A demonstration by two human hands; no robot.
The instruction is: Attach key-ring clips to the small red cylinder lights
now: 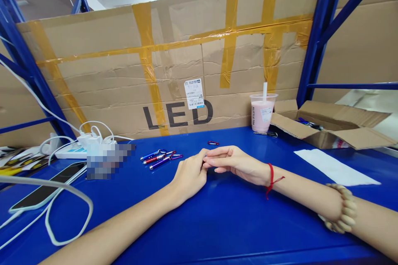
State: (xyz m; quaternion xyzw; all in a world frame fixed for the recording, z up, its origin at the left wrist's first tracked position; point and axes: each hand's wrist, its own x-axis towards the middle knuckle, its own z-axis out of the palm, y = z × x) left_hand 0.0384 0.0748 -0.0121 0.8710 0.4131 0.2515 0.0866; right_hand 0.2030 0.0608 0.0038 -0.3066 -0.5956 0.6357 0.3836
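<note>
My left hand [191,174] is closed, its back toward me, above the middle of the blue tabletop [199,232]. My right hand [236,165] meets it from the right, fingers bent and their tips pressed near the left thumb and forefinger. Whatever lies between the fingertips is hidden or too small to make out. Just left of my hands lie three slim metal penlight-like tubes with clips: a blue one [151,155], a red one [155,158] and a purple one [161,162]. A small red carabiner [213,143] rests behind my hands.
A pink drink in a plastic cup [261,116] stands at the back right, beside an open cardboard box [326,132]. White paper [336,167] lies at right. At left are a phone [46,188], white cables [90,211] and a power strip [71,149]. Taped cardboard [248,62] walls the back.
</note>
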